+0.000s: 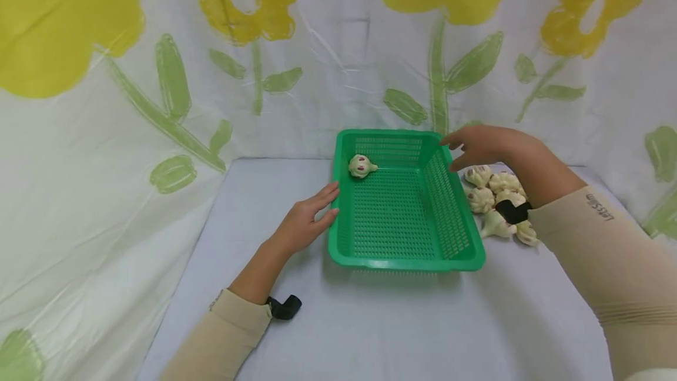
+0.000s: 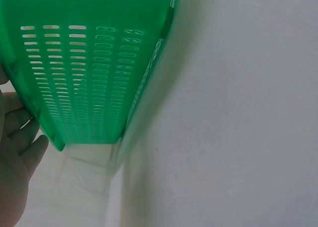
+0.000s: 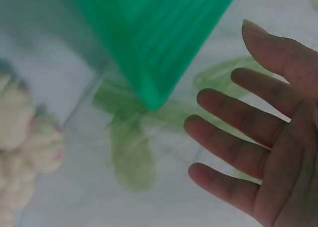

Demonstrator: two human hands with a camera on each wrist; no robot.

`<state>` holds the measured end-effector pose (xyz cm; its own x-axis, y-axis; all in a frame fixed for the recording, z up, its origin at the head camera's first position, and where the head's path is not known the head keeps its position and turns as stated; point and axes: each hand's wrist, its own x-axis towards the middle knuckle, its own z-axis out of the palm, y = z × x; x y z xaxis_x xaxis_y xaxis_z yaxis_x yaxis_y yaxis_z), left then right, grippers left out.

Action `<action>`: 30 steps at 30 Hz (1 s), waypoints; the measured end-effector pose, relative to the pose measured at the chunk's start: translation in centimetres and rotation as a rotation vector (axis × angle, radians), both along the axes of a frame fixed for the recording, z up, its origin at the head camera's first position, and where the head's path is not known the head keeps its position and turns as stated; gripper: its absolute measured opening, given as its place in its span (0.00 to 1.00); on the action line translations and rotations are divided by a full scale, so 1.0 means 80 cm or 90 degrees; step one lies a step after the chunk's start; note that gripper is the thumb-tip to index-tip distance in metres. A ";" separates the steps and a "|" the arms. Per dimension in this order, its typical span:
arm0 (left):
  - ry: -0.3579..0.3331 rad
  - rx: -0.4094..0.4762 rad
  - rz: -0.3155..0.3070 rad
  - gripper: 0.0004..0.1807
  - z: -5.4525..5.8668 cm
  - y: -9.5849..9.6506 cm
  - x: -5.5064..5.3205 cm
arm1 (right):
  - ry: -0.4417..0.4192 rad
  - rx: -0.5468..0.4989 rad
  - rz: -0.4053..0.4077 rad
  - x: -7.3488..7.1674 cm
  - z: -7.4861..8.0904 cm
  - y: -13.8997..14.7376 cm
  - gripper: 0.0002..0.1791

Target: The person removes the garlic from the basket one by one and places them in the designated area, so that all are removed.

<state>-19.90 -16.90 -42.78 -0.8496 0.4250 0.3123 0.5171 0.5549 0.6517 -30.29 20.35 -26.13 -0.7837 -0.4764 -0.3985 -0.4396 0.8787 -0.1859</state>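
A green plastic basket [image 1: 391, 263] with slotted walls stands on the white table. One garlic bulb [image 1: 360, 166] lies inside it, in the far left corner. My left hand [image 1: 302, 222] has its straightened fingers against the basket's left rim; the left wrist view shows those fingertips [image 2: 35, 150] beside the slotted side. Above the basket's far right corner is my right hand [image 1: 478, 144], its fingers spread and nothing held in them. In the right wrist view the palm and separate fingers [image 3: 233, 142] show plainly, apart from the basket corner.
Several more garlic bulbs [image 1: 481, 199] lie piled on the table just right of the basket, partly hidden by the right forearm. A white curtain [image 1: 317, 87] with yellow flowers hangs behind the table's far edge.
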 end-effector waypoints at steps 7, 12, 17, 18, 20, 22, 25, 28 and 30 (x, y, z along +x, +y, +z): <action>0.000 -0.009 -0.001 0.29 0.001 0.002 -0.002 | 0.000 0.017 0.069 -0.023 -0.018 -0.068 0.38; 0.006 -0.003 0.000 0.28 0.001 0.000 -0.002 | -0.021 -0.006 0.078 -0.039 -0.042 -0.109 0.37; 0.017 -0.003 -0.002 0.28 -0.002 -0.002 -0.002 | -0.042 -0.097 0.062 -0.052 -0.076 -0.132 0.37; 0.017 -0.002 -0.002 0.28 -0.002 -0.002 -0.002 | -0.042 -0.120 0.056 -0.055 -0.082 -0.135 0.37; 0.017 0.000 -0.003 0.28 -0.003 -0.002 -0.002 | -0.048 -0.166 0.032 -0.061 -0.095 -0.139 0.37; 0.014 -0.001 -0.003 0.28 -0.003 -0.002 -0.002 | -0.053 -0.210 0.008 -0.067 -0.108 -0.142 0.38; 0.012 -0.002 -0.004 0.28 -0.004 -0.002 -0.002 | -0.063 -0.278 -0.035 -0.072 -0.124 -0.146 0.38; 0.013 -0.005 -0.003 0.29 -0.003 -0.003 -0.001 | -0.076 -0.355 -0.094 -0.075 -0.138 -0.147 0.36; 0.014 -0.005 -0.001 0.28 -0.002 -0.003 -0.001 | -0.093 -0.413 -0.145 -0.075 -0.146 -0.147 0.35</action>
<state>-19.95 -17.12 -42.96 -0.8417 0.4290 0.3278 0.5325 0.5593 0.6353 -36.27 8.60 -37.81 -0.8521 -0.4845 -0.1982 -0.1889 0.6378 -0.7466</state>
